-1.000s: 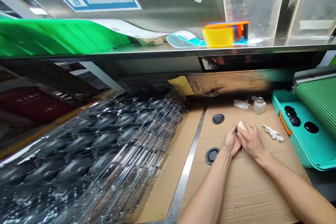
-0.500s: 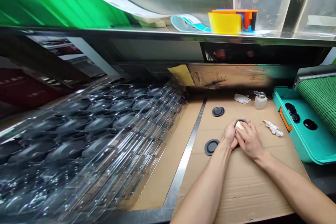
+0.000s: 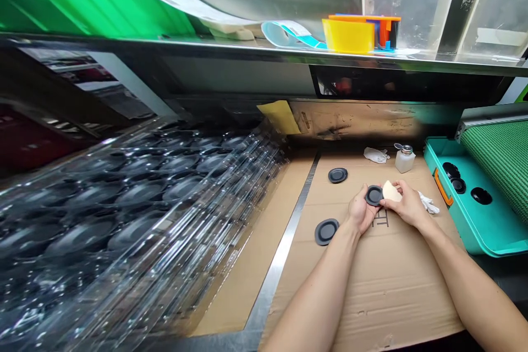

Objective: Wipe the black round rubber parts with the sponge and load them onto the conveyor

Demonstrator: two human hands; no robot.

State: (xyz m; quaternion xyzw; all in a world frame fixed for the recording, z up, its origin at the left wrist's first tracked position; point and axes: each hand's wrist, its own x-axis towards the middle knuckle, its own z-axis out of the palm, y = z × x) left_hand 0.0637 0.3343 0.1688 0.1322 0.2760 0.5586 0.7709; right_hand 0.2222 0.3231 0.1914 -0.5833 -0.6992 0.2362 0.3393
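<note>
My left hand holds a round black disc by its edge, just above the cardboard sheet. My right hand pinches a small pale cloth pad right beside the disc, touching its rim. Two more black discs lie flat on the cardboard: one farther back, one to the left of my left wrist.
Stacked clear plastic trays of dark discs fill the left. A small bottle and white rags sit at the back. A teal tray with black discs and a green belt stand at right. A yellow tub is on the shelf.
My hands were pressed together over the disc with the pad on top; now the right hand has drawn the pad off to the right and the disc's face shows.
</note>
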